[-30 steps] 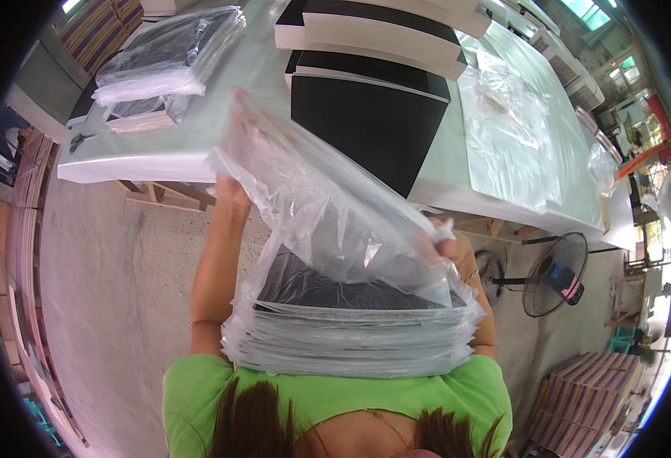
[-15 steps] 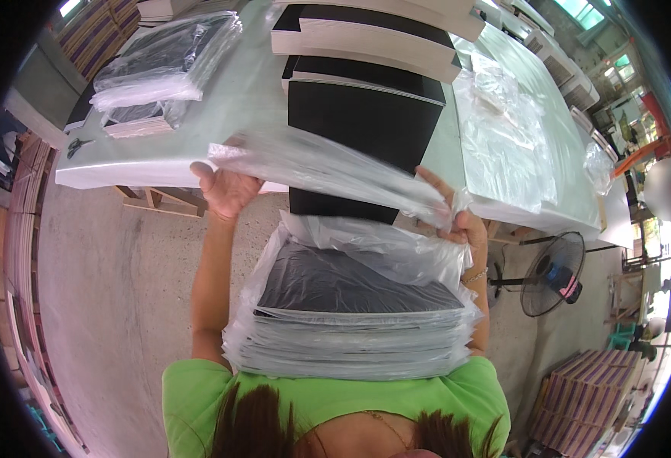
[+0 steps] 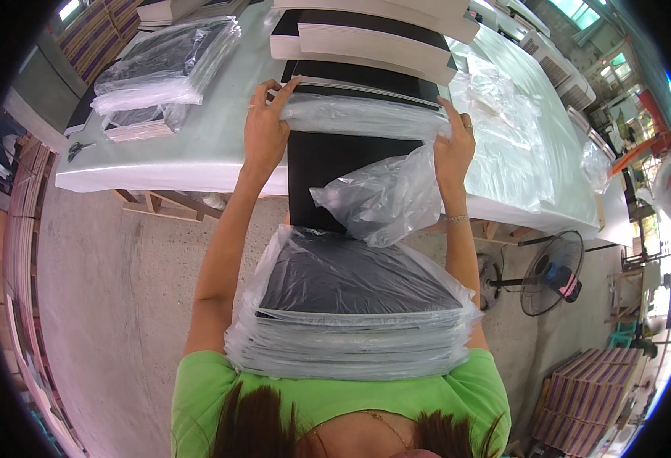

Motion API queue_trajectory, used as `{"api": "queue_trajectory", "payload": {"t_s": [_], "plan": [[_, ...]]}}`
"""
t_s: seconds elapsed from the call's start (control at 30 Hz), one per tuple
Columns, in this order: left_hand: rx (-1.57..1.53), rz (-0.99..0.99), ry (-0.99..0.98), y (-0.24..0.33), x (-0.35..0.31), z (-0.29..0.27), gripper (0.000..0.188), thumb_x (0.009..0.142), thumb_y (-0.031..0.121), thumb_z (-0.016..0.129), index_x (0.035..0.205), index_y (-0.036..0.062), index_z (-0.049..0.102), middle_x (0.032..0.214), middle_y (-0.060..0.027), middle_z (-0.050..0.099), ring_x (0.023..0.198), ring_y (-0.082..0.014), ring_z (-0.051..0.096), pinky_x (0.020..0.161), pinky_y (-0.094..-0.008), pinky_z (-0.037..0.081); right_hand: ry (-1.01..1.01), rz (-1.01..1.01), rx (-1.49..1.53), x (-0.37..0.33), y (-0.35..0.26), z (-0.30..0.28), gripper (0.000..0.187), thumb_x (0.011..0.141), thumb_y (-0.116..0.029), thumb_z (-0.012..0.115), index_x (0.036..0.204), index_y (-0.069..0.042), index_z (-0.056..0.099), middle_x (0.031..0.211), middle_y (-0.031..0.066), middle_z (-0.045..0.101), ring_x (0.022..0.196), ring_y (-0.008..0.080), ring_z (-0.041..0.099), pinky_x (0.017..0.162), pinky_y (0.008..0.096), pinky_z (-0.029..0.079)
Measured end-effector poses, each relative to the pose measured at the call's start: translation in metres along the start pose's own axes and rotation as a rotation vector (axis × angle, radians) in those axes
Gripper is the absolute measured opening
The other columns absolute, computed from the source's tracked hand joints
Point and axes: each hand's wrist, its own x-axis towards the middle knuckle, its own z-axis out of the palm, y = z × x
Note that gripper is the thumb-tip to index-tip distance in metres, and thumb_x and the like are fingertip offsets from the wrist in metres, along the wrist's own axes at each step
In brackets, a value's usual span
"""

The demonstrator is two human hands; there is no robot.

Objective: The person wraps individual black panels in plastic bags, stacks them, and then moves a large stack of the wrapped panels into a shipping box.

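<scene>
A clear plastic bag (image 3: 362, 116) stretches across a black-covered sheaf (image 3: 312, 164) at the table's near edge. My left hand (image 3: 268, 126) closes on the bag's left end, its fingertips beside the sheaf's far left corner. At the other end, my right hand (image 3: 452, 146) grips the bag near the far right corner. The loose part of the bag (image 3: 389, 195) hangs crumpled below my right hand, over the black cover. Close to my chest rises a stack of plastic-wrapped black sheaves (image 3: 358, 275), layered evenly.
More black-topped stacks with white edges (image 3: 373, 42) stand farther along the table (image 3: 221, 145). Wrapped bundles (image 3: 164, 65) and scissors (image 3: 80, 149) lie to the left. Flat plastic bags (image 3: 503, 137) cover the right side. A fan (image 3: 553, 275) stands on the floor at right, near striped boards (image 3: 587, 397).
Both hands have moved away from me with the bag, up to the far end of the black sheaf. The bag's loose part now droops over the cover.
</scene>
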Motion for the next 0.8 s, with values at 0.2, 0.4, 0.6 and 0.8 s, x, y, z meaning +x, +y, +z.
{"api": "queue_trajectory", "payload": {"t_s": [0.2,0.4,0.6,0.8], "plan": [[-0.034,-0.03,-0.053,0.018,-0.013,-0.023,0.075,0.058,-0.017,0.042,0.122,0.0197,0.055,0.114,-0.0081,0.047,0.1,-0.0257,0.051,0.084,-0.0328,0.043,-0.025,-0.073,0.034,-0.014,0.006,-0.01,0.066,0.06,0.014,0.044,0.116,-0.018,0.06,0.09,0.0111,0.053,0.08,0.0271,0.054,0.072,0.033,0.044],[-0.355,-0.085,-0.096,0.025,-0.027,-0.058,0.066,0.064,-0.017,0.043,0.122,0.012,0.055,0.107,-0.0071,0.053,0.1,-0.0209,0.052,0.087,-0.0324,0.043,-0.142,0.149,0.452,-0.021,-0.008,-0.053,0.053,0.066,0.011,0.042,0.113,-0.002,0.06,0.073,0.0028,0.054,0.051,0.0083,0.043,0.048,0.0197,0.037],[-1.67,-0.901,-0.267,0.044,-0.024,-0.08,0.047,0.086,0.012,0.039,0.133,0.0056,0.04,0.113,-0.0071,0.055,0.106,-0.0173,0.05,0.094,-0.0323,0.033,-0.337,0.76,1.419,-0.027,0.005,-0.068,0.034,0.082,-0.005,0.051,0.115,0.004,0.053,0.046,-0.0053,0.031,0.035,0.0053,0.023,0.035,0.0173,0.023],[-1.666,-1.205,-0.507,-0.021,-0.092,-0.066,0.037,0.087,0.016,0.043,0.122,0.0072,0.05,0.108,-0.0047,0.058,0.102,-0.0161,0.051,0.088,-0.0339,0.036,-0.491,1.061,1.583,-0.093,0.059,-0.051,0.021,0.086,-0.012,0.053,0.102,0.0,0.057,0.048,-0.0032,0.034,0.036,0.0063,0.029,0.035,0.0194,0.027]]}}
